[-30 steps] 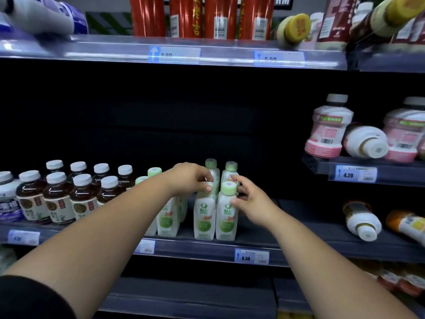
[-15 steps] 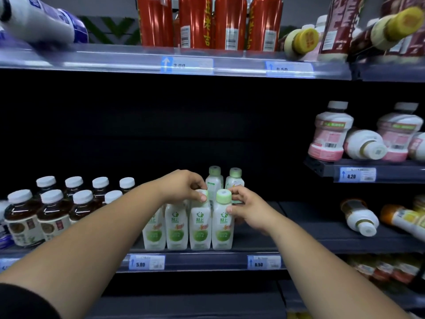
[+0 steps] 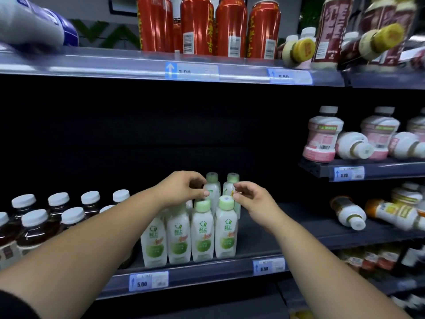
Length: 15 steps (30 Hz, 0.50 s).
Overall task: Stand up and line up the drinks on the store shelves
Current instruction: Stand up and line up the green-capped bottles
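Both hands are hovering loosely curled, gripping nothing: left hand (image 3: 184, 188) and right hand (image 3: 254, 201) above smooth, square-shouldered white bottles (image 3: 202, 236) with pale-green round caps, standing on the dark shelf (image 3: 264, 240).

White bottles (image 3: 225, 236), pale green caps (image 3: 226, 202); red cans (image 3: 231, 26).

"What are the green and white bottles (image 3: 202, 236) made of?"
"Smooth plastic, a bit shiny, with soft matt green caps (image 3: 226, 202)."
"And the red cans (image 3: 196, 26) up top?"
"Shiny metal. The shelf edge (image 3: 138, 65) under them is clear, glossy plastic, and the price tags (image 3: 148, 280) look like paper."
"The dark shelf (image 3: 299, 229)?"
"Matt and smooth. The brown bottles (image 3: 32, 233) are see-through shiny plastic with smooth white caps."
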Tool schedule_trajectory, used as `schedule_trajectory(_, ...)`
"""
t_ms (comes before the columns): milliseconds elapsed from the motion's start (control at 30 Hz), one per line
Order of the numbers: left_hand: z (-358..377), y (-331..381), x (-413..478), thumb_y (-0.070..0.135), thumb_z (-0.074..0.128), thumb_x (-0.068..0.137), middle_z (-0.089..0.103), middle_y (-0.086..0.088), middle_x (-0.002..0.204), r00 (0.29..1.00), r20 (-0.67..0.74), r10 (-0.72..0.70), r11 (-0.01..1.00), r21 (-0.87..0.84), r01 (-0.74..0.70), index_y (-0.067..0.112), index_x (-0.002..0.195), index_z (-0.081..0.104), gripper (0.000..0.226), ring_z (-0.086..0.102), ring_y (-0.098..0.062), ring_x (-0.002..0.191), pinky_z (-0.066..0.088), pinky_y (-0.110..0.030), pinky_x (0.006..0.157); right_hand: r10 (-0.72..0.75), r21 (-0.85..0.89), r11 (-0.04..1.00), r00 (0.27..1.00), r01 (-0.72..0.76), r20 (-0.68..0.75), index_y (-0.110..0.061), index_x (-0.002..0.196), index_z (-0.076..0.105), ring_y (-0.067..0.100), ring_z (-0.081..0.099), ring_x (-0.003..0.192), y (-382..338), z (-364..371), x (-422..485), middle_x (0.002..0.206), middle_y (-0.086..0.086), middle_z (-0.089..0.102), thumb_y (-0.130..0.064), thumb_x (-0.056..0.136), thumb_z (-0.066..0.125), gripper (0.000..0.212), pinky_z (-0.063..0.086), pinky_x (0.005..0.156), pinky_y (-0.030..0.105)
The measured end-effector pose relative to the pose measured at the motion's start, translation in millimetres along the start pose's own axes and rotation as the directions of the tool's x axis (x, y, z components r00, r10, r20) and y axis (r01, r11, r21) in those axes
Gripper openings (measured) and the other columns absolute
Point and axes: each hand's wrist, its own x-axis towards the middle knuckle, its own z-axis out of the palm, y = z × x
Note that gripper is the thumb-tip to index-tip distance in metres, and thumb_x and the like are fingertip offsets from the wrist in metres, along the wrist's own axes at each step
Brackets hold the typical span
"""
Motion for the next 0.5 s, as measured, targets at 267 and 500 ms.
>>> schedule_trajectory(267, 3, 1, 51, 0.040, 0.076, 0.084, 0.066, 0.007, 0.114, 0.998, -0.030, -0.055, 0.995, 0.086, 0.058, 0.027, 0.120, 0.066, 0.039, 0.062, -0.010, 0.106, 0.051, -0.031, 0.096, -0.018, -0.087, 0.996, 0.999, 0.016, -0.027, -0.032, 0.107, 0.066, 0.015, 0.064, 0.112, 14, -21, 46, 0.113, -0.009, 0.067, -0.011, 0.086, 0.077, 0.031, 0.051, 0.101, 0.037)
schedule_trajectory(500, 18, -2, 101, 0.044, 0.074, 0.084, 0.064, 0.003, 0.122, 0.992, 0.005, -0.122, 0.970, 0.214, 0.118, 0.026, 0.128, 0.062, 0.049, 0.060, -0.013, 0.108, 0.048, -0.026, 0.092, 0.013, -0.268, 0.963, 1.000, -0.017, -0.018, -0.027, 0.129, 0.060, 0.012, 0.055, 0.118, 28, -34, 87, 0.124, -0.009, 0.059, -0.021, 0.085, 0.078, 0.048, 0.048, 0.100, 0.031)
